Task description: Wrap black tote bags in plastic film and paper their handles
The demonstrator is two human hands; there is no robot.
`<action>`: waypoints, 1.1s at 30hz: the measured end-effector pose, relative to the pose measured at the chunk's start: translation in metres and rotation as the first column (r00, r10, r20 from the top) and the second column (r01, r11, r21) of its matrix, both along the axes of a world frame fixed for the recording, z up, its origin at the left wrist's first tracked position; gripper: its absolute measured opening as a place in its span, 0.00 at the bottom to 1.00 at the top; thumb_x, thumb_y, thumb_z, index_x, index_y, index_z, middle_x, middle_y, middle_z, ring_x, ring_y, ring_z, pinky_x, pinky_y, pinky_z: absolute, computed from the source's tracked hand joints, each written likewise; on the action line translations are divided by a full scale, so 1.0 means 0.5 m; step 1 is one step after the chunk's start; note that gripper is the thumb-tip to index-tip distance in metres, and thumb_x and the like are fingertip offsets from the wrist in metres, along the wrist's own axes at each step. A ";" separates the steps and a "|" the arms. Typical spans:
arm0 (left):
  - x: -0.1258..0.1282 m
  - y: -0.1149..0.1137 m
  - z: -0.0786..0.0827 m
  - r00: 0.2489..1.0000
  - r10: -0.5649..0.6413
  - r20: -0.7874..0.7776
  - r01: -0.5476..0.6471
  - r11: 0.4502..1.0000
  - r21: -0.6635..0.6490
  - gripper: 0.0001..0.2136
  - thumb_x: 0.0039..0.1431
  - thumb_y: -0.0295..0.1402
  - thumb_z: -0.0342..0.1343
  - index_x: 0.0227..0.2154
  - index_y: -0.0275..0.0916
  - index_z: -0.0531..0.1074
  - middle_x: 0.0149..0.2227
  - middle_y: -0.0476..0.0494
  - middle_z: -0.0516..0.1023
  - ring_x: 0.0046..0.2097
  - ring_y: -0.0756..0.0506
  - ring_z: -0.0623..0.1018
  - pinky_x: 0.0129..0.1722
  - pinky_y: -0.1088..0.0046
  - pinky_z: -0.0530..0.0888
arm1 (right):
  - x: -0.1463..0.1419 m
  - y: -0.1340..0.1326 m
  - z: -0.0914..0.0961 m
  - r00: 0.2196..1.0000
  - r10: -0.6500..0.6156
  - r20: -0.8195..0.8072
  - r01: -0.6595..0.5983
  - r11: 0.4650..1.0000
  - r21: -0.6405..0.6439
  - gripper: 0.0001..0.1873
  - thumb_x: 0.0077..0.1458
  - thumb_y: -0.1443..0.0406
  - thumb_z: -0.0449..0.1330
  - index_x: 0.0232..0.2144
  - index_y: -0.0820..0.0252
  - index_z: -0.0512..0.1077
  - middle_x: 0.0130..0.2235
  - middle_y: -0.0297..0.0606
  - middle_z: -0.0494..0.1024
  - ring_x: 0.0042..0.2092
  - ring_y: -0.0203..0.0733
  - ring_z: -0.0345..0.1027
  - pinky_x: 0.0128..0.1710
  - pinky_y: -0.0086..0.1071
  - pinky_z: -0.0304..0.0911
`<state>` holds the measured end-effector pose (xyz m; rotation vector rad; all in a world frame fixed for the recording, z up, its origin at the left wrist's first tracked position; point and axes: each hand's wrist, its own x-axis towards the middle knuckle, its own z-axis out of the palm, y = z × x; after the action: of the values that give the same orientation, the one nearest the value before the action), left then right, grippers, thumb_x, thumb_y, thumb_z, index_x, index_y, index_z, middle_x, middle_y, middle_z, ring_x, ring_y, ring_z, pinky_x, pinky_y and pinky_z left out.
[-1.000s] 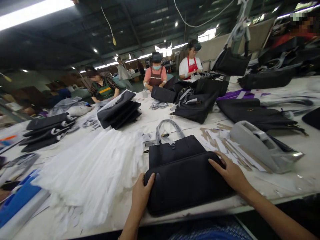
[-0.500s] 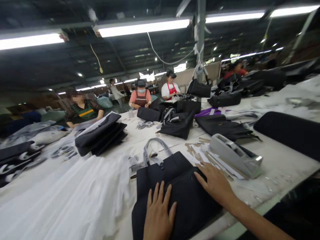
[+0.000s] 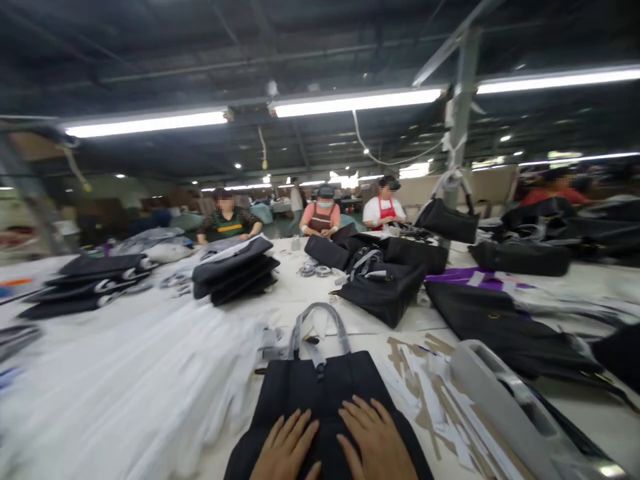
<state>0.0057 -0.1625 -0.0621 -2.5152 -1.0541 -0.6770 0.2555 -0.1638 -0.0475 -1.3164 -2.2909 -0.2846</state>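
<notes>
A black fabric bag (image 3: pixel 320 390) with a grey handle (image 3: pixel 317 325) lies flat on the white table (image 3: pixel 320 313) right in front of me. My left hand (image 3: pixel 285 448) rests flat on the bag's near part with its fingers stretched out. Beside it, my right hand (image 3: pixel 375 440) also lies flat on the bag with fingers spread. The two hands sit side by side, almost touching. Neither hand holds anything.
A heap of white sheets (image 3: pixel 125 387) lies left of the bag. A grey tape dispenser (image 3: pixel 505 400) and paper scraps (image 3: pixel 425 380) lie to the right. Stacks of black bags (image 3: pixel 235 267) and loose bags (image 3: pixel 385 290) cover the table farther off. Several co-workers (image 3: pixel 320 217) sit at the far side.
My hands have come together on the bag's near part, the right one moving left from the bag's right edge. The camera has tilted up and turned.
</notes>
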 end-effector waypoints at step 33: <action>0.024 -0.076 0.061 0.953 0.118 0.280 -0.043 0.965 -0.259 0.22 0.67 0.44 0.47 0.55 0.35 0.68 0.54 0.37 0.75 0.60 0.40 0.69 0.65 0.60 0.59 | -0.555 0.234 0.182 0.800 0.579 0.158 -0.571 0.815 -0.097 0.20 0.53 0.79 0.54 0.45 0.62 0.75 0.56 0.49 0.74 0.60 0.51 0.64 0.61 0.52 0.54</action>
<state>0.0176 -0.2004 -0.0315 -2.6159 -1.4186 -0.9719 -0.0222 -0.0465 0.0434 -0.5635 -2.7339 -0.1435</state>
